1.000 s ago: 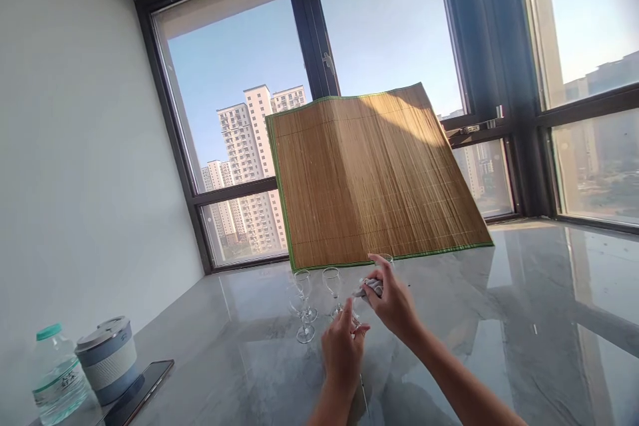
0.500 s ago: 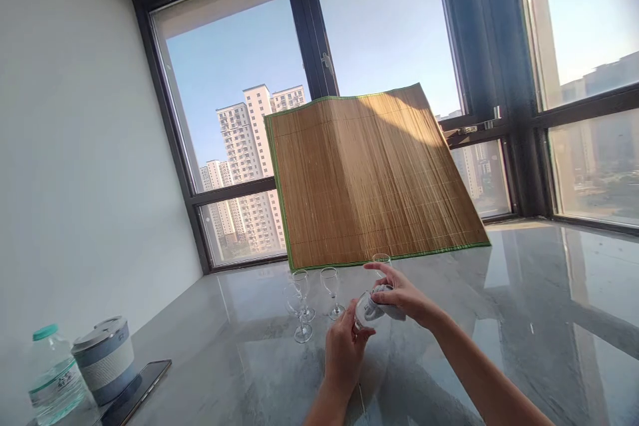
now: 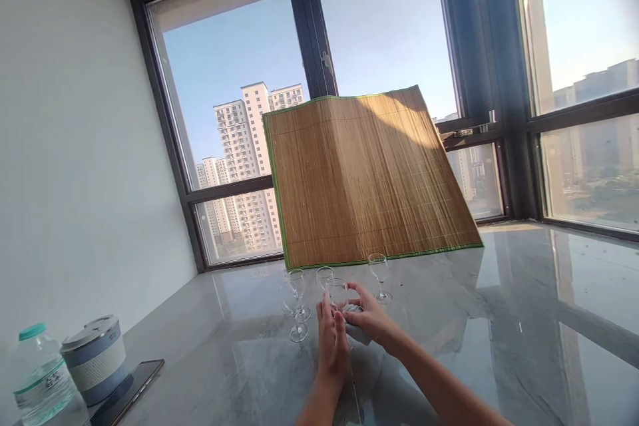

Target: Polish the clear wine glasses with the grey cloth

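Between my hands a small clear stemmed glass stands upright, its rim up and its lower part hidden by my fingers. My left hand is closed against its near left side. On the other side my right hand grips a whitish cloth, with its fingers close to the glass. Just behind is another stemmed glass, partly covered. Two more stemmed glasses, a nearer one and a farther one, overlap to the left. A further stemmed glass stands beyond my right hand.
A bamboo mat with green edging leans against the window behind the glasses. At the left of the glossy grey tabletop are a water bottle, a lidded blue cup and a phone.
Both hands have moved left with the glass and cloth. The glass has gone from tilted to upright. The far right glass, earlier mostly behind my right hand, now shows fully.
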The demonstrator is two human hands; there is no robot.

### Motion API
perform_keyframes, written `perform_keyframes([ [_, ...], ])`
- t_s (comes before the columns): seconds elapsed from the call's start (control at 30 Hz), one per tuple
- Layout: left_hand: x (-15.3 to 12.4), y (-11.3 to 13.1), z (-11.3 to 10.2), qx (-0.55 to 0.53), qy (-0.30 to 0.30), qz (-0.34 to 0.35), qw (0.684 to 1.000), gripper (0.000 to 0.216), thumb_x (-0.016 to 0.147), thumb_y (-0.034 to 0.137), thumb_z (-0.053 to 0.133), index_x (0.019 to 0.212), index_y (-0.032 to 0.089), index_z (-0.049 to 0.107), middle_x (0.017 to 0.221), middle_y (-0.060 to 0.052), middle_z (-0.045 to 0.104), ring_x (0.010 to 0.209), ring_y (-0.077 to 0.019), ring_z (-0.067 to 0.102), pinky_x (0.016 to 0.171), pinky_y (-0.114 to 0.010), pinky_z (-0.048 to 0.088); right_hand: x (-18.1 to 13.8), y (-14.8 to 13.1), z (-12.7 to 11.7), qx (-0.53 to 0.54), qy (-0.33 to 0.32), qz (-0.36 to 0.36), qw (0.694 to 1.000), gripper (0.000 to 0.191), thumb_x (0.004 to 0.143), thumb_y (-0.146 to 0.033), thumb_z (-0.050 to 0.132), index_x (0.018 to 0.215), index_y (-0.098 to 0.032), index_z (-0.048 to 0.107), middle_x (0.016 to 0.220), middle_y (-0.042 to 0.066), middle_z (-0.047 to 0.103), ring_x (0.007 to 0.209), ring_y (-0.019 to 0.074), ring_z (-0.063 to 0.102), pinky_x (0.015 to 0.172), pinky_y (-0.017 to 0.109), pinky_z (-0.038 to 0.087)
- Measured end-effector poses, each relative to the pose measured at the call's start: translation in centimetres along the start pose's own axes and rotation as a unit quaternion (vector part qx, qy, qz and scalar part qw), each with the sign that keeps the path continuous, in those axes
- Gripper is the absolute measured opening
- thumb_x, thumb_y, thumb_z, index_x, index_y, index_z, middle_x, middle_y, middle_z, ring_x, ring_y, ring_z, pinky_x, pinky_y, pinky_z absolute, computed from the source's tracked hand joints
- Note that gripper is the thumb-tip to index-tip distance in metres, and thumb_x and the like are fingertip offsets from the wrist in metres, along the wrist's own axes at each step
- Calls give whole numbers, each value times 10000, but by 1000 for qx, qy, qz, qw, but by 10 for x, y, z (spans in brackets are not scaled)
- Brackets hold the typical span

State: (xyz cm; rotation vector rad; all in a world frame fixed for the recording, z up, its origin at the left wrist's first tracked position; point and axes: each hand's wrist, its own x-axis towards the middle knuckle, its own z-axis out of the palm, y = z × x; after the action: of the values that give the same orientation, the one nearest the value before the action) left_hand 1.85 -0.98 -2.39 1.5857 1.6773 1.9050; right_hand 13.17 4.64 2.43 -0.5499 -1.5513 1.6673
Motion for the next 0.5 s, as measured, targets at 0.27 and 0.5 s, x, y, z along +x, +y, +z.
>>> perform_keyframes([
  [0.27,-2,7,1,-24,-40,1,999,760,905,720,288,1402,173,467,1260,-142,553,1181,-247,548,1036,-372,449,-6,2,1,14,-24,19,999,747,525,-306,815,1184,-236,471,919,5,695,756,199,690,668,308,510],
  [0.5,5,12,-23,198,162,115,960,501,961,499,327,1328,194,477,1305,-165,508,1288,-317,421,1114,-514,287,3,16,-13,-110,174,-109,973,669,673,-358,654,1272,-221,390,857,13,691,741,215,668,683,334,500],
])
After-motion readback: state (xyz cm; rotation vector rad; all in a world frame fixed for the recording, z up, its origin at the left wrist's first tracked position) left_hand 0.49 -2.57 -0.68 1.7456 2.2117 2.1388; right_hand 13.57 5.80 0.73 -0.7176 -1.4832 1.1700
